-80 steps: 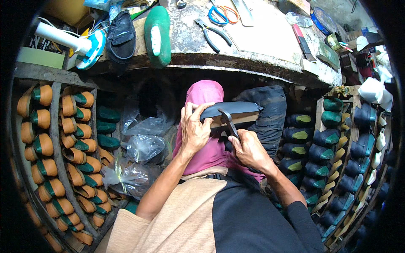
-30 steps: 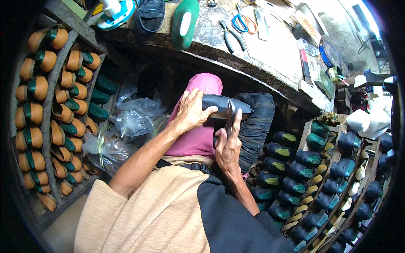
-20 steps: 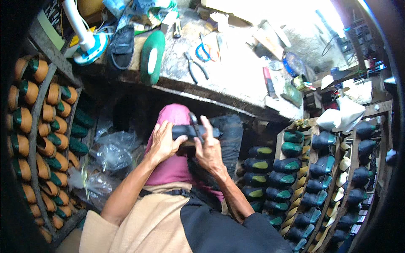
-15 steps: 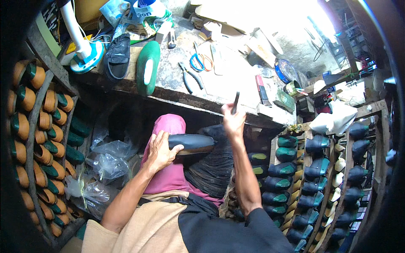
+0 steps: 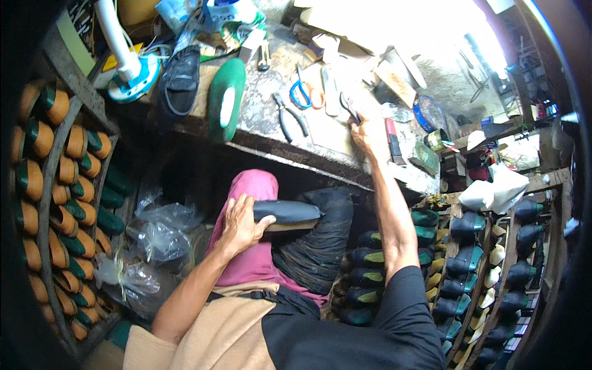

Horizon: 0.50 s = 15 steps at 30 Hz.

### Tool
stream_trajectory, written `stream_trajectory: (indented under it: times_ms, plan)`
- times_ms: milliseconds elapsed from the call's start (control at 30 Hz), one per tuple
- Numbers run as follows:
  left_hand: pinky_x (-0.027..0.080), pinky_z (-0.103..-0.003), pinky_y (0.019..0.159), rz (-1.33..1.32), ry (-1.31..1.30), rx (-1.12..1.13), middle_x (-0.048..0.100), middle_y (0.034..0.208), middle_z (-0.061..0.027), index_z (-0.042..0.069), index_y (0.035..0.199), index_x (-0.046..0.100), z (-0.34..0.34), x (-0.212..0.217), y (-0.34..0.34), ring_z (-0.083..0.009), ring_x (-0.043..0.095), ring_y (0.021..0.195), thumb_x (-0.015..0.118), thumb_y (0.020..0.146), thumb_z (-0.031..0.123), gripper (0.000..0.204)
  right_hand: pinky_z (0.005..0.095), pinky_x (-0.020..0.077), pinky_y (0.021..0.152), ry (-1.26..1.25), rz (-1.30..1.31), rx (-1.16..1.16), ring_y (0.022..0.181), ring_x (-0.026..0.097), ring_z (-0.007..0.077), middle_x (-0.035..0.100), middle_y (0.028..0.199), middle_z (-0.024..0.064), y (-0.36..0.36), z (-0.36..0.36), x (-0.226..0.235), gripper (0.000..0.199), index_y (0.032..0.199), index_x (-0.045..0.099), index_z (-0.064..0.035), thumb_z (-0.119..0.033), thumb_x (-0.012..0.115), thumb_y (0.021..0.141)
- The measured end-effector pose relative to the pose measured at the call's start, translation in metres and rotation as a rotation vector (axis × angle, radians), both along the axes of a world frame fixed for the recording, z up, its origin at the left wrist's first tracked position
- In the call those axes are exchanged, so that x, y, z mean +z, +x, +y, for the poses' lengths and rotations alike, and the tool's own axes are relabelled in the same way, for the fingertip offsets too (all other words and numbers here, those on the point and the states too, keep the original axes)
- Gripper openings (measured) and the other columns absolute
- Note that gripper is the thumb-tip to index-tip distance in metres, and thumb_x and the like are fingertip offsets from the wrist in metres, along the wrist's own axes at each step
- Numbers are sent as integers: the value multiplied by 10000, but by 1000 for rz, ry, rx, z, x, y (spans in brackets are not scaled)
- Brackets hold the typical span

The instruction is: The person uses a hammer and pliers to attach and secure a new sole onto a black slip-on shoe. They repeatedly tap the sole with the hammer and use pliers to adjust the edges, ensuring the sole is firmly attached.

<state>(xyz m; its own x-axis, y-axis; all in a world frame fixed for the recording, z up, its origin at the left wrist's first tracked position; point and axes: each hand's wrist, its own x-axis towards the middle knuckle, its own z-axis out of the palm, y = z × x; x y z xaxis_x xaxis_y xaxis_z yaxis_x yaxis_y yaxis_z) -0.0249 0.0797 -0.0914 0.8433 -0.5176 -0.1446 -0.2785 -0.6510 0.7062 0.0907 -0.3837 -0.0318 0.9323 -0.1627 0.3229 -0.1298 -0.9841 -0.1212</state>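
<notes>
A dark shoe (image 5: 288,213) is gripped at its heel by the left hand (image 5: 239,225), long axis horizontal, toe pointing right; a small tool (image 5: 349,108) is pinched by the right hand (image 5: 368,132) over the workbench (image 5: 271,139).

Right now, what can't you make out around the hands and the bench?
- Head view: the tool at the right hand is small and dark; its kind can't be told, nor whether the fingers grip it.
- The shoe under the left hand: its near end is covered by the hand, its underside turned away.
- The bench: its far right part is washed out by glare.
- The racks are cut off by the dark rim.
</notes>
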Motion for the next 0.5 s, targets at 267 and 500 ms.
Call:
stream_trajectory:
  times_ms: [267,500]
  plan:
    - [314,-595,1360,-58,-30,25,593,1555,-417,-102,1471,619,-3,-11,-7,-548,539,1510,824,1006,543,821,334,491,593,837,337,-26,642,628,138,736,822,38,-92,142,6,186,1136,763,-29,-210,775,1094]
    - [412,-582,1263,-106,-35,13,683,1361,-346,-80,1360,666,-3,2,-13,-524,639,1318,883,965,458,702,266,363,520,1562,625,-86,562,516,65,678,758,-2,-182,234,-10,218,956,728,-46,-200,812,1086]
